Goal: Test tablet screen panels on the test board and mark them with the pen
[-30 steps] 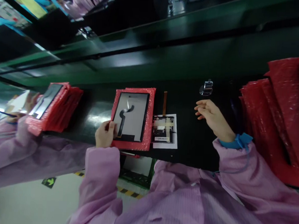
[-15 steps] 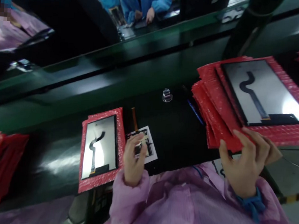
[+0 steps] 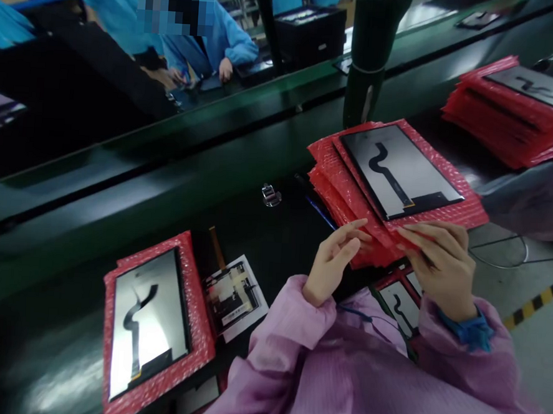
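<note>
On my right lies a stack of red bubble-wrap bags, topped by a flat display panel with a curved black ribbon cable. My right hand is at the stack's near edge, thumb and fingers pinching the edge of a red bubble-wrap bag. Close by at the near-left corner, my left hand has its fingers stretched and apart, holding nothing; whether its fingertips touch the bags I cannot tell. Another display panel rests on red bubble wrap to the left.
Beside the left panel lies a small circuit part on white backing with an orange flex strip. A shiny metal piece and blue pen-like tool lie behind. More red bags are stacked far right. A co-worker in blue sits opposite.
My view has turned to the right. My left hand has left the circuit part and come over to the right stack. My right hand has closed on a bag's near edge.
</note>
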Motion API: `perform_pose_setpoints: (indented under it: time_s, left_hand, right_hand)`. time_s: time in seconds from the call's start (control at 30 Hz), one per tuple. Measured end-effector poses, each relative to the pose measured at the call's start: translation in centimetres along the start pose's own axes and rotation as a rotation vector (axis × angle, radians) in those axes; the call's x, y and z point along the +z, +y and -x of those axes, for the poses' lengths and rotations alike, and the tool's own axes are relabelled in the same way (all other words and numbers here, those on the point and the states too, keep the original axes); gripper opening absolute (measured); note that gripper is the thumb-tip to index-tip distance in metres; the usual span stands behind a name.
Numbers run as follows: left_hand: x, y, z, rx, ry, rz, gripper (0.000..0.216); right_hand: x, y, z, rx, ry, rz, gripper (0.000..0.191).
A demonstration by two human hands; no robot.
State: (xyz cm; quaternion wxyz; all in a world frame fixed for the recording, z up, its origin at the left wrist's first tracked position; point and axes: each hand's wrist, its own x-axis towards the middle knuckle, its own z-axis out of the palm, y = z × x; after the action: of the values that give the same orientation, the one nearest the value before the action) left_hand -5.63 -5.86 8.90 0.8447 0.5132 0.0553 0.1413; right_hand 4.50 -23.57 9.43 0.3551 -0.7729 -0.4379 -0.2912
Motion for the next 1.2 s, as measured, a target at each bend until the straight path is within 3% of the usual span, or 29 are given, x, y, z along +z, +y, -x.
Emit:
perform_pose_setpoints:
  time_s: [0.07, 0.2, 0.33, 0.47, 0.6, 0.7, 0.77, 0.87, 0.97, 1.1, 1.2]
  left_hand:
    - [0.4, 0.2, -0.4, -0.049, -0.006, 0.042, 0.047]
    - [1.4, 0.6, -0.9, -0.196, 0.002, 0.13, 0.06]
    - [2.3, 1.4, -1.0, -0.302, 0.039, 0.206, 0.057]
    - [2.0, 2.4, 1.0, -0.359, 0.253, 0.245, 0.048]
    - [-0.4, 2.9, 5.3, -0.378, 0.566, 0.281, 0.047]
    - [-3.3, 2.6, 8.4, -0.391, 0.797, 0.273, 0.051]
    - [-5.1, 2.0, 10.1, -0.371, 0.891, 0.261, 0.054]
    - [-7.0, 0.6, 11.8, -0.346, 0.945, 0.262, 0.058]
    - [-7.9, -0.7, 12.6, -0.353, 0.944, 0.276, 0.058]
    - [-8.7, -1.5, 12.8, -0.306, 0.924, 0.247, 0.056]
    - [-9.4, -1.6, 12.9, -0.214, 1.01, 0.118, 0.052]
  right_hand:
    - [-0.2, 0.7, 0.1, -0.003, -0.006, -0.014, 0.029]
    - [0.5, -0.8, 0.2, 0.007, 0.152, -0.082, 0.031]
    - [1.8, -4.9, 1.0, -0.227, 0.129, -0.166, 0.024]
    - [1.5, -7.8, 2.0, -0.353, 0.019, -0.22, 0.016]
    - [-0.5, -9.0, 2.0, -0.369, -0.054, -0.265, 0.023]
    - [-0.9, -9.2, 1.8, -0.152, -0.132, -0.286, 0.022]
    - [0.1, -9.1, 1.9, 0.078, -0.296, -0.31, 0.03]
    - [3.3, -8.6, 2.5, 0.364, -0.578, -0.397, 0.035]
    - [6.8, -8.0, 3.2, 0.595, -0.743, -0.534, 0.051]
    - [10.0, -7.0, 3.2, 0.934, -0.85, -0.842, 0.07]
    - [11.0, -6.5, 2.7, 1.063, -0.805, -1.008, 0.073]
